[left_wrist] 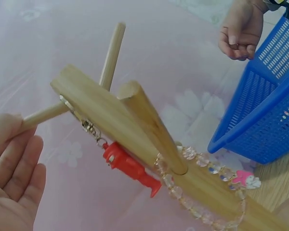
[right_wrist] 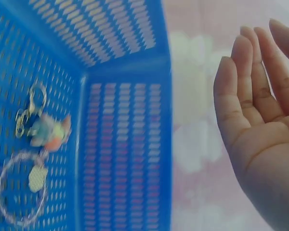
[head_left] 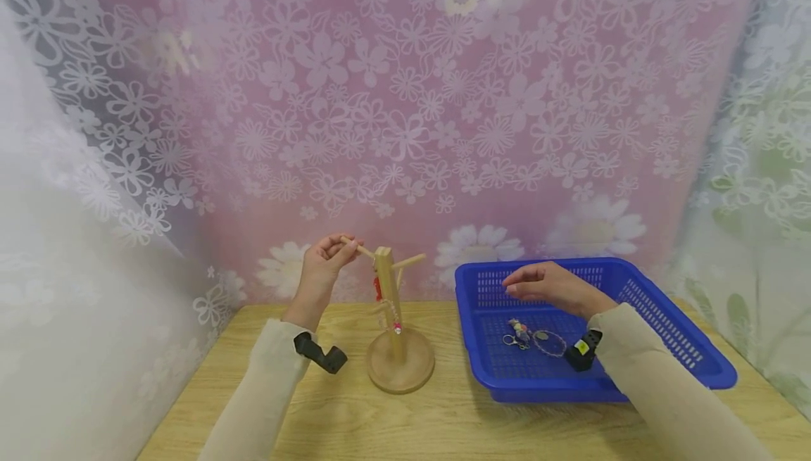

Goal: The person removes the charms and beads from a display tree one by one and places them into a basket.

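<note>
A wooden stand (head_left: 398, 306) with several pegs rises from a round base. My left hand (head_left: 326, 258) pinches the end of one peg (left_wrist: 43, 114) between thumb and forefinger, the other fingers loosely bent. On that peg, close to the post, hangs a red figure keychain (left_wrist: 131, 166) by its metal clasp. A clear beaded bracelet (left_wrist: 176, 192) with a pink-and-white charm loops over a lower peg. My right hand (head_left: 557, 286) hovers over the blue basket (head_left: 500, 394), holding nothing, fingers extended. Inside lie a multicoloured figure keychain (right_wrist: 52, 132) and a pale purple beaded bracelet (right_wrist: 1, 185) with a tag.
The stand and basket share a wood-grain table (head_left: 342, 412), basket to the right. Behind them hangs a pink flowered cloth (head_left: 405, 130), with pale cloth (head_left: 82, 292) along the left side. Two further pegs stick out near the post's top.
</note>
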A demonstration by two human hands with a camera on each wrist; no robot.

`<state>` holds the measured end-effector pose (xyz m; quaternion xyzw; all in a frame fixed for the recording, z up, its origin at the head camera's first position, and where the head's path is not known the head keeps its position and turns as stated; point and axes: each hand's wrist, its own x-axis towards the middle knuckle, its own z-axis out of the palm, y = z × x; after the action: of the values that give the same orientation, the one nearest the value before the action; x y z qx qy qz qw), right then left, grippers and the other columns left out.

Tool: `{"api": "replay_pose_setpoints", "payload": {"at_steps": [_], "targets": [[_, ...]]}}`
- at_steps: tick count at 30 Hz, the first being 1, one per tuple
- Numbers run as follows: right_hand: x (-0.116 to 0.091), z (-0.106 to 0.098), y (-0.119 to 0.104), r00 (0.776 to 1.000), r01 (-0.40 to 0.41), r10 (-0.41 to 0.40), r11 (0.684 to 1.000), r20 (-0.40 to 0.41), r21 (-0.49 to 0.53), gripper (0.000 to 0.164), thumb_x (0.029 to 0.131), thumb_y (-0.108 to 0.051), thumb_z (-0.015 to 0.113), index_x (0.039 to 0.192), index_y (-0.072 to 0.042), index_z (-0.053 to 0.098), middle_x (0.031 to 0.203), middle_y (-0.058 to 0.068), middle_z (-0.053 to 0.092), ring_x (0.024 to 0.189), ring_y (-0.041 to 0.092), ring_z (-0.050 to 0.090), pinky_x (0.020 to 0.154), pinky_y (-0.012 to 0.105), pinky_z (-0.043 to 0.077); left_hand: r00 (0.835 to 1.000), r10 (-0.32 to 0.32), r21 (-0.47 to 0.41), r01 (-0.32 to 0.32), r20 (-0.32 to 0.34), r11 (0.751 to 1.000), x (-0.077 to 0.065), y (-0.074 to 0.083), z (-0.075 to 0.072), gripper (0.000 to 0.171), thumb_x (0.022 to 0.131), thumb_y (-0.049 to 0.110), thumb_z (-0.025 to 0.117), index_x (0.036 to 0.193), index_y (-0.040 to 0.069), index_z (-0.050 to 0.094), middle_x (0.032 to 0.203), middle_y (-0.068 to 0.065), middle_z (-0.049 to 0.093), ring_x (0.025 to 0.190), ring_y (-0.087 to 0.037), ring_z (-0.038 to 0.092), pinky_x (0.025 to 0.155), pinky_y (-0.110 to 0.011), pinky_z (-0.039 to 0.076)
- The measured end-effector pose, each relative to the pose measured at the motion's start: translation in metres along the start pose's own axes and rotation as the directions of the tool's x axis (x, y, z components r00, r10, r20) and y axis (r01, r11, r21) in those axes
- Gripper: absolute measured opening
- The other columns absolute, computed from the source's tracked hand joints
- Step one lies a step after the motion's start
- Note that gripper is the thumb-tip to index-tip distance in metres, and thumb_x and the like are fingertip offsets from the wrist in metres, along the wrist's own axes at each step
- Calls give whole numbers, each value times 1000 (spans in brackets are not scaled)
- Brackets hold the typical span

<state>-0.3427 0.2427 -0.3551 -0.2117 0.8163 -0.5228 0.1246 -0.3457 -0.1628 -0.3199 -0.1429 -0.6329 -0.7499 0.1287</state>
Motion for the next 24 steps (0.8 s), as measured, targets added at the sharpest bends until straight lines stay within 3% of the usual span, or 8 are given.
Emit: {"api": "replay_pose_setpoints", "payload": {"at_steps": [7, 13, 16, 24], "targets": [[-9, 22, -21, 999, 35, -36, 999, -24, -22, 34, 91, -27, 63, 117, -4, 63, 121, 13, 61, 107, 23, 60, 95, 47, 44, 997, 35, -20, -37, -70, 999, -7, -1, 9, 13, 88, 5, 65, 98, 0, 59, 81, 6, 70, 75, -7, 65, 82, -28, 53], [-15, 50, -32, 998, 58, -59, 998, -36, -17, 39, 91, -30, 64, 120, -5, 61, 119, 12, 63, 115, 33, 56, 98, 52, 41, 989, 92, -46, -98, -117, 994, -12, -2, 15, 12, 88, 2, 64, 97, -4, 58, 79, 5, 70, 73, -7, 64, 77, -24, 53], [-19, 65, -38, 995, 49, -51, 999, -80, -16, 41, 90, -31, 65, 121, -5, 61, 119, 13, 63, 113, 31, 57, 98, 53, 40, 985, 112, -55, -120, -131, 991, -14, -2, 18, 10, 88, 0, 64, 95, -3, 59, 77, 5, 69, 72, -8, 64, 75, -23, 53], [-18, 99, -41, 982, 121, -118, 993, -146, 10, 40, 90, -24, 65, 123, -2, 58, 119, 18, 62, 107, 25, 60, 92, 39, 49, 981, 126, -18, -130, -146, 991, -17, -2, 21, 11, 88, 1, 64, 95, -4, 58, 78, 7, 69, 72, -7, 64, 77, -23, 52]]}}
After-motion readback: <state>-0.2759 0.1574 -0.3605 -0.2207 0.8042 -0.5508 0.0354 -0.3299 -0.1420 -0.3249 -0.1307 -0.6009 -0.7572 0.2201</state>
